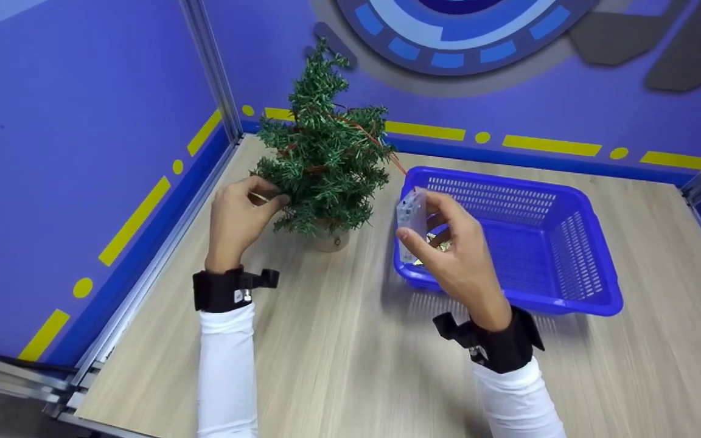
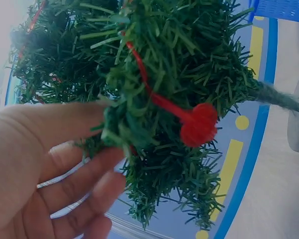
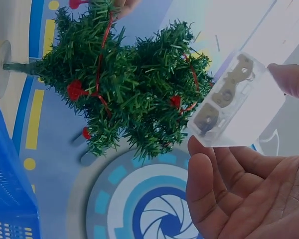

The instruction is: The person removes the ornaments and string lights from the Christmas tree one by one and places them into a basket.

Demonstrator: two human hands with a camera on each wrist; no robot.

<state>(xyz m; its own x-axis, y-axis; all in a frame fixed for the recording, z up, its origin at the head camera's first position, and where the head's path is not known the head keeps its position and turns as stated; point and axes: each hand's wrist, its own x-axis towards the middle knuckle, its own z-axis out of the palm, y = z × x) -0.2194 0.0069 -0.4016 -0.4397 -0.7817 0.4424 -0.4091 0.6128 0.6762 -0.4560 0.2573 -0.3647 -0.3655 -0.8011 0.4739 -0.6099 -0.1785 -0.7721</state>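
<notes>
A small green artificial Christmas tree stands upright on a round wooden base. My left hand pinches a branch low on its left side, the fingertips partly hidden among the needles. Close by hangs a red heart-like ornament on a red wire. My right hand holds a clear battery box between thumb and fingers, over the near left corner of the blue basket. An orange-red wire runs from the tree down toward that box.
The blue plastic basket sits on the wooden table, right of the tree. Shiny gold pieces show inside it behind my right fingers. Blue printed panels and metal posts bound the table at the left and back.
</notes>
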